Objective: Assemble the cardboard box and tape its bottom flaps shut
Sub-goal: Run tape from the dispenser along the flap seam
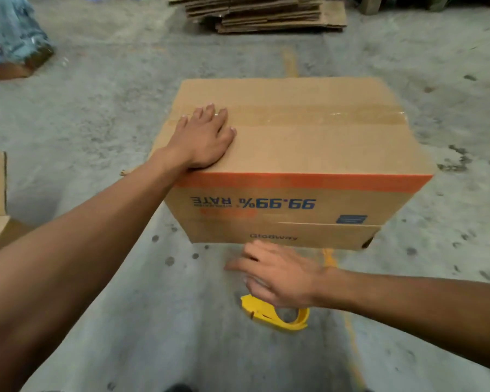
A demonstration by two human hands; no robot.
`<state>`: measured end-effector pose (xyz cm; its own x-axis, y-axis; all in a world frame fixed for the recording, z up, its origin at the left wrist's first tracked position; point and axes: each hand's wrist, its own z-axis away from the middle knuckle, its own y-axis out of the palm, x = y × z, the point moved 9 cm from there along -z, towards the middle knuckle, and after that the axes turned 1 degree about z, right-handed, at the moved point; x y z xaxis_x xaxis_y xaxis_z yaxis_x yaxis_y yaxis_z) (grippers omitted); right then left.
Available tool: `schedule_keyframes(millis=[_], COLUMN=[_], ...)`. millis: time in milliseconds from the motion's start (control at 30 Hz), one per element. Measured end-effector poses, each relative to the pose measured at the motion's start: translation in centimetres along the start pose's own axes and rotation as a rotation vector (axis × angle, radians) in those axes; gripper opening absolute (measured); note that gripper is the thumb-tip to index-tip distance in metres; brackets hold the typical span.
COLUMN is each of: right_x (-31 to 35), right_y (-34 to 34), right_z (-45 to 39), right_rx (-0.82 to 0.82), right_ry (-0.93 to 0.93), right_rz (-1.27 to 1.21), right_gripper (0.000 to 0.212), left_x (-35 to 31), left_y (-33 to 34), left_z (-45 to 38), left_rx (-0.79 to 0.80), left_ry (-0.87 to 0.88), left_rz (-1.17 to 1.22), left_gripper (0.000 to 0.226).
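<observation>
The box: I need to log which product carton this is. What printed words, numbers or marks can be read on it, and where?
"99.99% RATE": large blue print, upside down, on the near side of the cardboard box, below the orange band.
"Glodway", perhaps: faint and blurred, on the lower flap.
Small line under "RATE": too small to read.
Blue square mark: unreadable.

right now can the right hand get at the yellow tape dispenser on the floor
Probably yes: the right hand hovers open just above the yellow tape dispenser, nothing lies between them, and the left hand rests flat on the cardboard box.
</observation>
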<state>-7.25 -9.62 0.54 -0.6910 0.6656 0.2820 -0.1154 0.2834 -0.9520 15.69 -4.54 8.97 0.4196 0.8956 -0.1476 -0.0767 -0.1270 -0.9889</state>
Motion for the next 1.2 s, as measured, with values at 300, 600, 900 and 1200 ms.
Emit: schedule_keyframes(millis=[300, 600, 900, 1200], right_x=[-3.5, -2.4, -4.1, -4.6], right_y=[13.8, 14.3, 12.6, -10.9], right_z=[9.3, 7.6, 5.0, -5.2], right_rx=[0.669, 0.727, 0.765, 0.407], right_ry=[0.153, 0.205, 0.371, 0.348], right_rz=[0.020, -0.066, -0.287, -0.864], right_gripper=[0.078, 0.083, 0.080, 0.053], left_x=[0.2, 0.2, 0.1, 0.1], left_y=[0.2, 0.0, -0.1, -0.6], left_z=[-0.5, -0.5, -0.3, 0.3], left_rx=[-0.022, -0.029, -0.029, 0.026], left_ry=[-0.008, -0.007, 0.008, 0.018], left_rz=[-0.013, -0.009, -0.005, 0.098], left_gripper=[0.066, 0.067, 0.066, 0.063])
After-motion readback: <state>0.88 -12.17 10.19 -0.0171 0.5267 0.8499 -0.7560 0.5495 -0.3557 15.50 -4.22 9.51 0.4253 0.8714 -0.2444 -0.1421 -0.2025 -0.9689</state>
